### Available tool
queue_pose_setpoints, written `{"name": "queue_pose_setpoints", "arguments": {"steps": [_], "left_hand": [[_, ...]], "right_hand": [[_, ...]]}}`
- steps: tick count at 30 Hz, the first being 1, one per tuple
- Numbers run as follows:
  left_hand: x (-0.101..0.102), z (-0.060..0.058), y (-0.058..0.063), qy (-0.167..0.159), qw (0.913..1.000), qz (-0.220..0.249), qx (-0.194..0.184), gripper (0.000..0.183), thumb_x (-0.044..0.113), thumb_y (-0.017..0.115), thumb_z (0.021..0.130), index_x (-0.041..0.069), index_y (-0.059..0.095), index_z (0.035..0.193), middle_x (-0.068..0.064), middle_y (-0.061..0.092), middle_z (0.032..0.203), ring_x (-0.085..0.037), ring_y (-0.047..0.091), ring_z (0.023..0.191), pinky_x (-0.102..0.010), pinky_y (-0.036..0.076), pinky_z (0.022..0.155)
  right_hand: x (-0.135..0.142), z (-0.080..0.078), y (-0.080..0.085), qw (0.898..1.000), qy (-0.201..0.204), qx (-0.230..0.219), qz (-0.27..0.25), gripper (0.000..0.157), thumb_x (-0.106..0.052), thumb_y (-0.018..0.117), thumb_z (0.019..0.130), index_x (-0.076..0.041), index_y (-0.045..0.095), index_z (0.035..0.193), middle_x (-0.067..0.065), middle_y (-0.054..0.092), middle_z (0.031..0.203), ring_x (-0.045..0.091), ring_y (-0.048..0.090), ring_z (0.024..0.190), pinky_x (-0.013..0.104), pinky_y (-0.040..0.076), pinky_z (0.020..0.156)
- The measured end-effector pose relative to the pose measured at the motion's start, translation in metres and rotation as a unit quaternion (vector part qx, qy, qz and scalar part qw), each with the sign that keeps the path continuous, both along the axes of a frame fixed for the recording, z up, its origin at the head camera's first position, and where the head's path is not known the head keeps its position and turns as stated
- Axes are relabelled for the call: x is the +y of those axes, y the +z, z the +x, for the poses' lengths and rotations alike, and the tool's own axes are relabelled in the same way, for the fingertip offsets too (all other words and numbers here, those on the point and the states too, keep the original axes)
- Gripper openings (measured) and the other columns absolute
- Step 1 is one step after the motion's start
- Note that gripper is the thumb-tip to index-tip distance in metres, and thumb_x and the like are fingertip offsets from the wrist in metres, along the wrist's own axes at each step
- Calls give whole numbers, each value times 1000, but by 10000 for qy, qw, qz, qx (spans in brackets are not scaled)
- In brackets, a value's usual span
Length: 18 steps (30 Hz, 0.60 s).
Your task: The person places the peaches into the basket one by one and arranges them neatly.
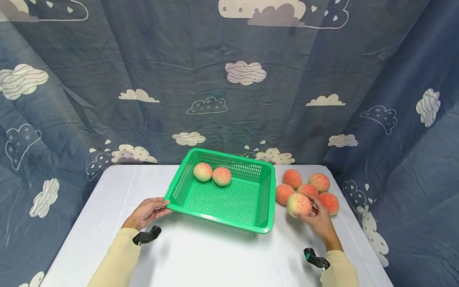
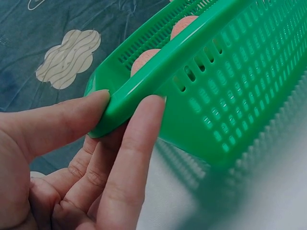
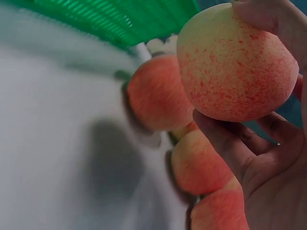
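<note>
- Green plastic forms the one basket point(image 1: 229, 203), an oblong tray with slotted sides; its long axis runs left to right as the person sees it, slanted so that its right end comes nearer the person than its left end.
- At the basket's near left corner, the left hand point(image 1: 148, 211) pinches the rim, thumb above and fingers below, parted only by the rim's thickness.
- Just right of the basket, the right hand point(image 1: 320, 219) grips one held peach point(image 1: 299, 205), thumb and fingers spread about as wide as the fruit.
- Nearly round, this peach has no clear long axis; in the head view its pale yellow side faces the basket and the person, its redder side away from the basket.
- Inside the basket, toward its far left corner, two peaches point(image 1: 221, 176) sit side by side.
- Right of the basket, five peaches point(image 1: 328, 203) lie clustered, the leftmost just beside its wall; with the others, that makes eight.
- Under the basket spreads one white table point(image 1: 215, 263); behind it hangs a dark blue curtain point(image 1: 172, 79) printed with clouds.
- Nearer the person than the basket are two cream sleeves point(image 1: 116, 259), with one black device point(image 1: 147, 235) at each wrist.
</note>
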<state>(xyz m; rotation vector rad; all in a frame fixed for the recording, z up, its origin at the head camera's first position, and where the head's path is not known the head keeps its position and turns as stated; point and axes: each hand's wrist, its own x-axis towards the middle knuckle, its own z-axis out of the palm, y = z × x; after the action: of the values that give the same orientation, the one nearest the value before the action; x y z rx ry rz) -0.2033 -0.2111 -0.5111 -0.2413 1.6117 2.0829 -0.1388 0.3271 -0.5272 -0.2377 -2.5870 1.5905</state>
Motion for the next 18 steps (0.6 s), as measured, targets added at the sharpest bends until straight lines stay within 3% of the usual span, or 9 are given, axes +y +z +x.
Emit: {"name": "queue_pose_setpoints", "arguments": {"steps": [9, 18], "left_hand": [[0, 1, 5, -49, 9999, 131, 21, 18, -3, 50, 98, -11, 51, 113, -6, 68, 86, -14, 69, 79, -25, 60, 82], [0, 1, 4, -34, 10000, 65, 3, 28, -2, 52, 97, -14, 44, 122, -6, 67, 87, -14, 69, 80, -26, 60, 83]], "right_hand": [[-12, -9, 25, 9954, 328, 780, -446, 76, 4, 80, 75, 3, 40, 139, 12, 40, 134, -2, 48, 104, 4, 49, 83], [-24, -26, 52, 9907, 906, 889, -494, 75, 7, 76, 77, 3, 38, 142, 22, 42, 135, 1, 49, 104, 6, 50, 84]]}}
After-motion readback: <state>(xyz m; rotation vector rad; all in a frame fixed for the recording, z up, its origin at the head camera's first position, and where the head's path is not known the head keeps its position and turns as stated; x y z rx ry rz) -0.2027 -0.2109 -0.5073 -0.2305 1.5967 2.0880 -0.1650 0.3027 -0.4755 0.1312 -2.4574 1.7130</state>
